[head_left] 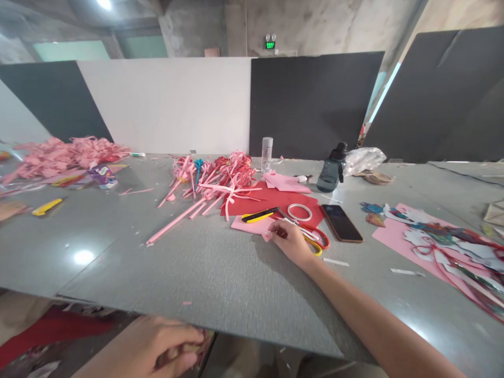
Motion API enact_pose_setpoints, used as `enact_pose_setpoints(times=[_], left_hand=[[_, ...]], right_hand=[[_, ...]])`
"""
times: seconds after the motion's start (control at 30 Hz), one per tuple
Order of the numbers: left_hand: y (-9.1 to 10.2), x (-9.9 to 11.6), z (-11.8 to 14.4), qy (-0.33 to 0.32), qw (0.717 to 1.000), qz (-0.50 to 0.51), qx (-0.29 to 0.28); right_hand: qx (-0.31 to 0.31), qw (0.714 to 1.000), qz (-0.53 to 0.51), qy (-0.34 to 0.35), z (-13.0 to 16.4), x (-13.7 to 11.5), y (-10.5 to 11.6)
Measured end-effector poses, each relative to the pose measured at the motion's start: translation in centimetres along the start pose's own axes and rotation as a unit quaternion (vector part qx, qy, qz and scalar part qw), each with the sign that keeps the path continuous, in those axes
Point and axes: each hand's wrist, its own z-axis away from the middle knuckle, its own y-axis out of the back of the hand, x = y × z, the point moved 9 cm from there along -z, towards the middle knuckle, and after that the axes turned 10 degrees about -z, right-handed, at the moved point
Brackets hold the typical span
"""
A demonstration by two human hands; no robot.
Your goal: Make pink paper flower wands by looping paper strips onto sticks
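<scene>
My right hand is over the table, its fingertips pinching a small pink paper piece. Beside it lie pink paper sheets, a yellow and black utility knife, scissors with red and yellow handles and a white roll of tape. A red paper sheet is underneath them. My left hand is low at the table's front edge with curled fingers. Whatever its fingers close on is too unclear to name.
Paper-strip flowers are heaped behind, with a larger pink pile far left. A phone, a dark bottle and a clear cylinder stand or lie rightward. Another person's hand shows near a yellow cutter.
</scene>
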Motion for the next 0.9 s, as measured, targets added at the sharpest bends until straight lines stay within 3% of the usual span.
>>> enact_pose_setpoints(times=[0.1, 0.2, 0.3, 0.37, 0.43, 0.53, 0.6, 0.73, 0.83, 0.9], left_hand=[[-0.1, 0.7, -3.3, -0.002, 0.996, 0.068, -0.049], [-0.7, -0.1, -9.1, 0.014, 0.993, 0.106, -0.045], [-2.7, -2.0, -15.8, 0.029, 0.998, 0.063, -0.01], [-4.4, -2.7, -19.2, -0.002, 1.0, 0.028, 0.001], [-6.0, -2.6, -21.0, -0.062, 0.998, 0.01, 0.005], [-7.3, -1.8, -20.8, -0.183, 0.983, 0.02, 0.012], [-7.1, -1.6, -19.6, -0.24, 0.969, 0.035, 0.042], [-6.7, -1.9, -17.7, -0.288, 0.954, 0.061, 0.058], [-6.9, -1.9, -17.0, -0.32, 0.944, 0.07, 0.047], [-6.8, -2.5, -17.2, -0.309, 0.946, 0.085, 0.057]], right_hand=[[-0.032, 0.999, -0.01, -0.003, 0.0, 0.1, -0.6], [-0.049, 0.999, -0.021, -0.002, 0.1, 0.0, -0.9], [-0.052, 0.998, -0.033, 0.0, 0.2, -0.3, -1.0], [-0.053, 0.998, -0.04, -0.001, 0.2, -0.4, -0.9], [-0.059, 0.997, -0.044, -0.007, 0.2, -0.2, -0.9], [-0.092, 0.994, -0.048, -0.035, 0.5, 0.2, -1.3], [-0.13, 0.988, -0.054, -0.059, 1.0, 0.4, -1.9], [-0.182, 0.968, -0.125, -0.122, 1.9, 0.4, -3.2], [-0.185, 0.968, -0.128, -0.115, 1.8, 0.0, -3.6], [-0.192, 0.973, -0.092, -0.086, 1.6, -0.3, -3.7]])
